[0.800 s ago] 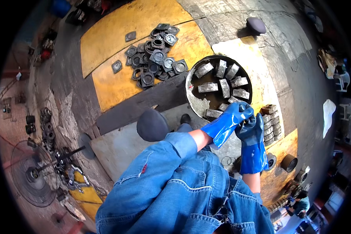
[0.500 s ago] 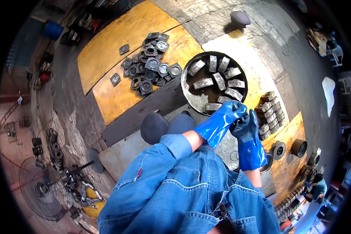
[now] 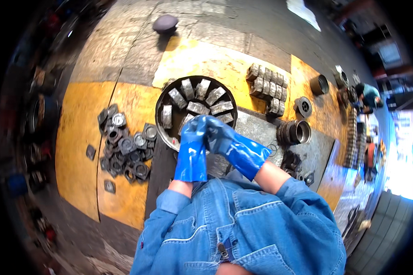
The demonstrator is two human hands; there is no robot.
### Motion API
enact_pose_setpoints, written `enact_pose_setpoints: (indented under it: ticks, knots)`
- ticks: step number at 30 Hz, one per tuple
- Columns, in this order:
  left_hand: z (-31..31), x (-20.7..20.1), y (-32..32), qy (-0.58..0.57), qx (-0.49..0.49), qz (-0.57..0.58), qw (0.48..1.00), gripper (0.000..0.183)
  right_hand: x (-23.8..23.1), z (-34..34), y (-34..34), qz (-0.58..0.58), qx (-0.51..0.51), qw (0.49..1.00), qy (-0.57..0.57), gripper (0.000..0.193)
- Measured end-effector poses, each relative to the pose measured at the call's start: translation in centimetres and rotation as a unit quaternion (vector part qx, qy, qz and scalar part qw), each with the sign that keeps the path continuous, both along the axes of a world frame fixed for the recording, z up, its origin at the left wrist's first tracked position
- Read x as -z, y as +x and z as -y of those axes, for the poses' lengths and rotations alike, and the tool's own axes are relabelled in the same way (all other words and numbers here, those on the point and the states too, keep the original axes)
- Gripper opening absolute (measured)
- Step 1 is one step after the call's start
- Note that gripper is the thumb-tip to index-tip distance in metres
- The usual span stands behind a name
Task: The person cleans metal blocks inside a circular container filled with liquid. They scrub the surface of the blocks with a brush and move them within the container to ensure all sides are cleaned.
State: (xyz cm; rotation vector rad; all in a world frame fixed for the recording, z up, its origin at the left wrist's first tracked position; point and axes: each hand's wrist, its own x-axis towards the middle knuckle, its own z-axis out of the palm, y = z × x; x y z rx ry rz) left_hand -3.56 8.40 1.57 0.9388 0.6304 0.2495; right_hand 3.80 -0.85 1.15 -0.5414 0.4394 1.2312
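Seen from my head camera, the only view, my left hand [image 3: 195,129] and right hand [image 3: 219,134], both in long blue gloves, meet over the near edge of a round, dark basin [image 3: 228,93] on a workshop floor. My fingers are curled and the hands are drawn close together, but the gloves hide what lies between them; I cannot tell whether either is pinching anything. Loose rough grey blocks [image 3: 198,108] lie in the basin below and beyond my fingers, most of them apart and turned at different angles, perhaps so that each has room around it. The gloves reach past my wrists, likely a guard against grime. To the right, beyond the basin, more blocks stand in tight rows [image 3: 267,87], probably packed so to save space and stay steady. To the left, a heap of square dark parts with round centers [image 3: 126,145] sprawls over yellow sheeting [image 3: 78,137], apparently tipped out rather than laid in order. Metal rings [image 3: 300,132] sit nearer my right forearm, clear of the basin, while another person [image 3: 371,95] is visible far off to the right.
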Motion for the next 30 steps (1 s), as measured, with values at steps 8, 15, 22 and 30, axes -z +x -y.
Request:
enact_pose_setpoints:
  ticks: [8,15,22,30]
  knots:
    - [-11.7,7.4,-0.1,-0.116,0.079,0.011,0.990,0.018,-5.0,3.1,-3.9,0.097,0.092,0.983,-0.126,0.035]
    - [-18.3,14.6,-1.9,-0.003,0.114,-0.072,0.991,0.017,6.5,17.4,-12.2,0.409,-0.422,0.698,-0.408,0.061]
    - [-22.5,16.3,-6.3,-0.187,-0.102,-0.178,0.961,0.060,13.5,18.6,-19.2,0.456,-0.551,0.605,-0.350,0.064]
    - [-23.1,13.4,-4.7,-0.156,-0.138,-0.216,0.954,0.061,13.9,20.8,-21.8,0.232,-0.544,0.806,-0.032,0.019]
